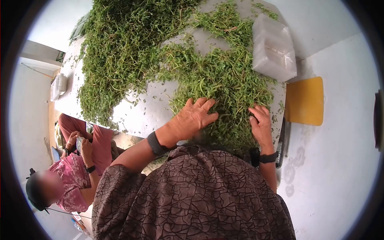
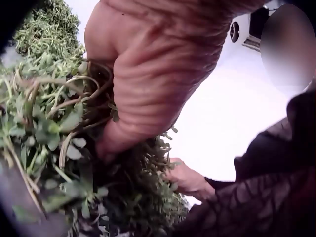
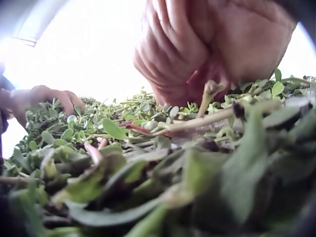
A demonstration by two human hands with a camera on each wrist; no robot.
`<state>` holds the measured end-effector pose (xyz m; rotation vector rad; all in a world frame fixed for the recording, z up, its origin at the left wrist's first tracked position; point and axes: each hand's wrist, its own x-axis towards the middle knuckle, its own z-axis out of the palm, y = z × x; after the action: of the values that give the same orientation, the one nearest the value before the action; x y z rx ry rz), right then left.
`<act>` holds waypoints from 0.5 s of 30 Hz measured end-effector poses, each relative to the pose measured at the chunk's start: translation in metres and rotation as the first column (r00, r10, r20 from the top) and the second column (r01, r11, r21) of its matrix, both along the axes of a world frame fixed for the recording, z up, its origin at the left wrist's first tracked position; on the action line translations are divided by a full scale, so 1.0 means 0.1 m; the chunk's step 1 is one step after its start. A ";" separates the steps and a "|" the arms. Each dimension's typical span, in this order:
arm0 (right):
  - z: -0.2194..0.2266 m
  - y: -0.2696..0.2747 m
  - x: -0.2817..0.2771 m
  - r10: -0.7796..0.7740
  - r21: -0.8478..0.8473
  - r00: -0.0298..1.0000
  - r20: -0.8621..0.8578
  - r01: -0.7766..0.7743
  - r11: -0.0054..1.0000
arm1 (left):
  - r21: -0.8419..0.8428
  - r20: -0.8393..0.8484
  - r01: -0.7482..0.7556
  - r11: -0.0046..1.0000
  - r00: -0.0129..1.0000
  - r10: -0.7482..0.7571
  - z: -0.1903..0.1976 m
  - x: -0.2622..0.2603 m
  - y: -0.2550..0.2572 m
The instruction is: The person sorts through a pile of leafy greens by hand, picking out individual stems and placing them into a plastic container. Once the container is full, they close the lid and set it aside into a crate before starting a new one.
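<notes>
A thick heap of leafy purslane stems [image 1: 224, 80] is spread over the near right part of the table. My left hand [image 1: 191, 120] grips into the near left side of this heap. In the left wrist view, its thumb [image 2: 111, 147] sinks among the stems, and its other fingertips are hidden by the greens and the hand itself. At the heap's right edge, my right hand [image 1: 261, 124] pinches at the purslane. The right wrist view shows its fingers [image 3: 173, 59] curled down, with the tips among leaves and reddish stems.
A larger purslane pile [image 1: 120, 48] covers the table's left and far part. Clear plastic containers [image 1: 274, 48] stand at the right edge, near a yellow chair [image 1: 306, 101]. Another person [image 1: 76, 176] sits at the left, holding a phone-like object. Loose leaves dot the grey tabletop [image 1: 150, 102].
</notes>
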<state>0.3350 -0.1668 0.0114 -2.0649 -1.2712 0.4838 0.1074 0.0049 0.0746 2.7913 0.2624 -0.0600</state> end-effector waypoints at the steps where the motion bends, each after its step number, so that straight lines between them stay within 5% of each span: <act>1: 0.00 0.00 0.00 0.003 0.007 1.000 0.004 -0.003 1.000 | -0.086 -0.039 0.011 0.996 0.999 -0.014 0.00 0.00 0.06; 3: -0.02 -0.01 0.01 0.010 0.017 1.000 0.010 -0.010 1.000 | -0.047 0.080 -0.020 0.999 0.996 0.024 -0.02 -0.03 0.21; 5: -0.04 -0.01 0.02 0.021 0.028 1.000 0.012 -0.021 0.999 | -0.307 0.197 -0.116 0.944 0.963 0.183 0.14 -0.04 0.44; 9: -0.05 -0.01 0.02 0.000 -0.005 1.000 -0.021 0.000 1.000 | -0.302 0.357 -0.305 0.903 0.842 0.404 0.37 -0.04 0.95; 13: -0.05 -0.01 0.02 0.009 0.001 1.000 -0.015 -0.009 1.000 | -0.190 0.378 -0.449 0.873 0.787 0.488 0.42 -0.08 1.26; 15: -0.03 0.00 0.02 0.003 0.001 1.000 -0.025 -0.003 1.000 | -0.047 0.532 -0.571 0.819 0.680 0.504 0.34 -0.08 1.21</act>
<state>0.3370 -0.1668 0.0084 -2.0502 -1.2605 0.5091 0.0989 0.1256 0.1087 2.5830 0.9581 0.8805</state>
